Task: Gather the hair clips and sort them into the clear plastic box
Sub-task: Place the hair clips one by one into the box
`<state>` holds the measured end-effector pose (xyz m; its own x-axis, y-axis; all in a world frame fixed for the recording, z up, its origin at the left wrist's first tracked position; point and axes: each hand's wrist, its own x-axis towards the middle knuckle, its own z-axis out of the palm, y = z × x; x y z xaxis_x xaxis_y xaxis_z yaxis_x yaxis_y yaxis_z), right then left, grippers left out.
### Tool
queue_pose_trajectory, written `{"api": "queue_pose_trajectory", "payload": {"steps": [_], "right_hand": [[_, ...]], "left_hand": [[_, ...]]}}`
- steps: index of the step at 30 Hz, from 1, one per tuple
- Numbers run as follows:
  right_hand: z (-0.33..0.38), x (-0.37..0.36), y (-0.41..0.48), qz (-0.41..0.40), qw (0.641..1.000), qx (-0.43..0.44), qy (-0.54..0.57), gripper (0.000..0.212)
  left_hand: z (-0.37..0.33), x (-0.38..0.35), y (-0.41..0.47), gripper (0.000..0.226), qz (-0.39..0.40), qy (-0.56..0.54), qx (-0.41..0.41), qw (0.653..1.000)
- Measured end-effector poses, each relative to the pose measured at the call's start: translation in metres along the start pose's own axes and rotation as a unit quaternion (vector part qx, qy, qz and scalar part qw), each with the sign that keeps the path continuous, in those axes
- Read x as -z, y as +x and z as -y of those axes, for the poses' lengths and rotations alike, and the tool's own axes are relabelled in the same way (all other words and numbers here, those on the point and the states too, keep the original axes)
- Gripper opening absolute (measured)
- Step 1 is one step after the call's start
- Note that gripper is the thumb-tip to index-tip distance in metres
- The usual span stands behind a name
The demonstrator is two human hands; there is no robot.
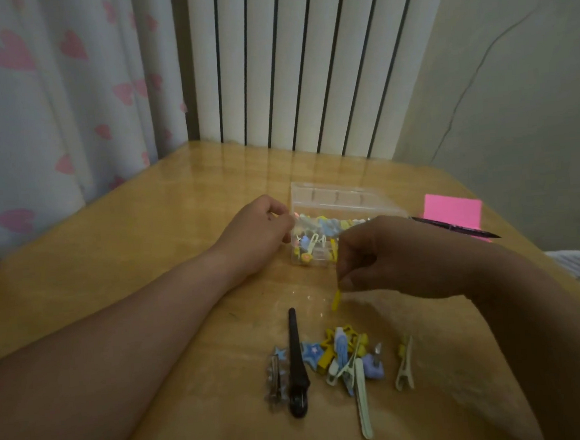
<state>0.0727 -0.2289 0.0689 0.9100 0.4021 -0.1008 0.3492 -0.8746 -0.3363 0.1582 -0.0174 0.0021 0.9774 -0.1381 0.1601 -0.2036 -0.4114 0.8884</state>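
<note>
Grip: right hand (380, 258) pinches a yellow clip (336, 300) at centre frame; left hand (258, 232) holds the clear box (342, 199). Transfer step; next probably calls for lifting the clip in.

The wooden tabletop (147, 264) carried a clear plastic box (335, 199), loose hair clips (340, 350), a pink notepad (452, 212) and a pen (460, 227).

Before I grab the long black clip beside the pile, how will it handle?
The black clip looks rigid and slim, so probably stiff and light. Its wider hinged end likely carries the weight, so it may tilt when pinched. On the glossy table it could slide.
</note>
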Motion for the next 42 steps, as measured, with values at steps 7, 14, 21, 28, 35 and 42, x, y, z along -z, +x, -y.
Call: {"api": "queue_pose_trajectory", "payload": {"steps": [7,14,21,28,35,42], "right_hand": [[-0.041,0.029,-0.014,-0.253,0.961,-0.102,0.041,0.005],[-0.071,0.022,-0.011,-0.253,0.944,-0.212,0.025,0.016],[-0.069,0.005,0.003,-0.224,0.947,-0.231,0.007,0.015],[-0.073,0.002,0.005,-0.217,0.949,-0.227,0.03,0.024],[-0.067,0.002,0.004,-0.242,0.949,-0.201,0.032,0.022],[-0.036,-0.006,0.008,-0.287,0.954,-0.082,0.025,0.014]], "left_hand": [[0.0,-0.001,0.0,0.021,-0.001,0.0,0.0,1.0],[-0.001,-0.001,0.0,0.024,-0.001,0.004,0.006,1.0],[0.0,-0.001,0.001,0.025,-0.002,0.003,0.001,1.0],[0.003,-0.001,0.003,0.025,-0.003,0.006,-0.001,1.0],[0.004,0.0,0.002,0.025,0.002,0.007,-0.003,1.0],[0.007,-0.001,0.004,0.024,0.0,0.001,-0.005,1.0]]}}
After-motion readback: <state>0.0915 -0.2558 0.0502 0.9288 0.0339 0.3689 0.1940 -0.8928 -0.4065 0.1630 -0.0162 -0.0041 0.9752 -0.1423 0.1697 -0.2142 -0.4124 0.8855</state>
